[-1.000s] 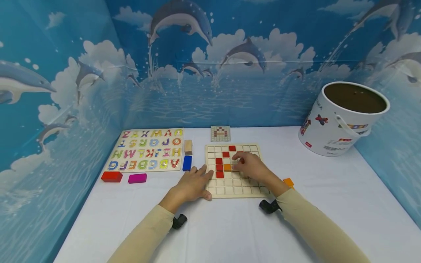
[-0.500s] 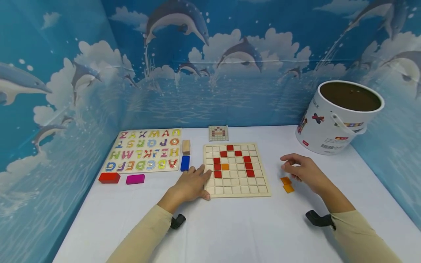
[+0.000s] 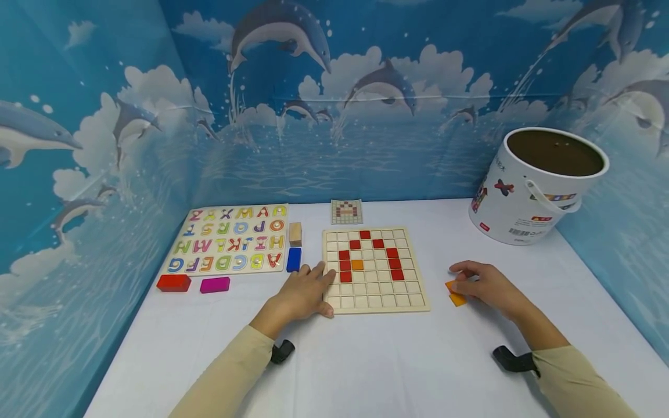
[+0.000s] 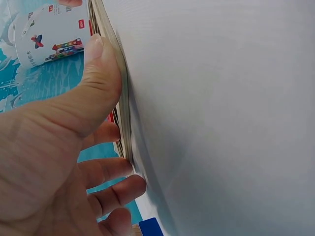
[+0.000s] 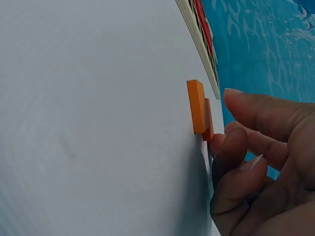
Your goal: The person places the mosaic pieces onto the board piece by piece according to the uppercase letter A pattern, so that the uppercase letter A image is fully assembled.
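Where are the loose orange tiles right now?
In the head view the two orange tiles lie on the white table, right of the grid board, at the fingertips of the right hand.

Your white worktop and what lies on it

Near the middle you have a wooden grid board carrying red tiles and one orange tile; your left hand rests on its left edge. Behind it lies a small pattern card. To the left sit an alphabet puzzle board, a plain wooden block, a blue block, a red block and a magenta block. Right of the grid board lie two orange tiles, touched by your right hand. A white bucket stands tilted at the far right.
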`<state>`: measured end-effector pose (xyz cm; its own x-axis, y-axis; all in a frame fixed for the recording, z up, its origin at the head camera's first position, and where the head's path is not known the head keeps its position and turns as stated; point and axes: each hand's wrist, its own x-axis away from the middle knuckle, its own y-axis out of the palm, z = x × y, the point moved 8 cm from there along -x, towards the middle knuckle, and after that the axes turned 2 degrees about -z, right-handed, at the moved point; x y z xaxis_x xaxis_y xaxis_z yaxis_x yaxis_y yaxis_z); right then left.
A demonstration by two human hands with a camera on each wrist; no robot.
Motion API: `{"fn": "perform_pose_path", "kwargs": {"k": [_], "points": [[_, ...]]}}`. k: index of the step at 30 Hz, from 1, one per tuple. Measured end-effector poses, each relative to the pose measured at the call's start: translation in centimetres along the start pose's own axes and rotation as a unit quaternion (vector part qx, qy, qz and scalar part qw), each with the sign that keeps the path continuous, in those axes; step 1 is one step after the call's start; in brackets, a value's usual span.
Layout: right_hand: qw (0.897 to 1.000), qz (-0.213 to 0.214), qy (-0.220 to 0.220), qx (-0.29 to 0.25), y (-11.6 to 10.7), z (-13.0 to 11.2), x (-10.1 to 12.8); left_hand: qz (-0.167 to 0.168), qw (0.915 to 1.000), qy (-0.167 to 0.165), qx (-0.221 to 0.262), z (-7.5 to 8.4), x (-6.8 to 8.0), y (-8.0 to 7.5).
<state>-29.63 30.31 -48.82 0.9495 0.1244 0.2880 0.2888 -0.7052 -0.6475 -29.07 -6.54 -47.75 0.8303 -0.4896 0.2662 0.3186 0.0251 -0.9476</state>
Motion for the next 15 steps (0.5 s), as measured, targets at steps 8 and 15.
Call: {"fn": "perform_pose_path", "kwargs": {"k": [8,15], "points": [[0.999,0.011,0.012,0.04,0.36,-0.15,-0.11,-0.002,1.0,0.003,-0.007,0.05,-0.1,0.11],[0.998,0.014,0.008,0.067,0.38,-0.28,-0.42,-0.003,1.0,0.002,-0.009,0.09,-0.01,0.04]]}}
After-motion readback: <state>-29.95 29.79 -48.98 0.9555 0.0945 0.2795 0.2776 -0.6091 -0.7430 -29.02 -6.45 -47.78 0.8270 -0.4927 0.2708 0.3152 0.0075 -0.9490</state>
